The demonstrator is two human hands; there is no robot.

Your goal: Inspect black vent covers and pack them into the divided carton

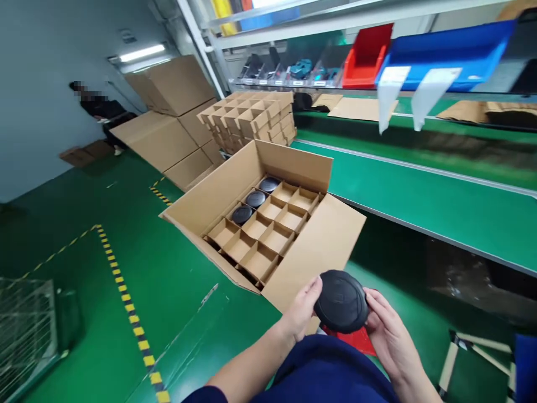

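A round black case [342, 301] sits between both my hands, low in the view. My left hand [300, 310] grips its left side and my right hand [388, 330] cups its right side. Just beyond them stands an open cardboard box [319, 246] with a cardboard grid divider [268, 229]. Three more black cases [255, 199] fill the cells along the grid's far left row; the other cells hold nothing.
A green conveyor table [440, 207] runs along the right. Stacked divider grids [251, 120] and large cartons [168, 129] stand behind the box. Red [367, 56] and blue [453, 53] bins hang on the shelf. A person [103, 112] stands far left. A wire basket [25, 330] is bottom left.
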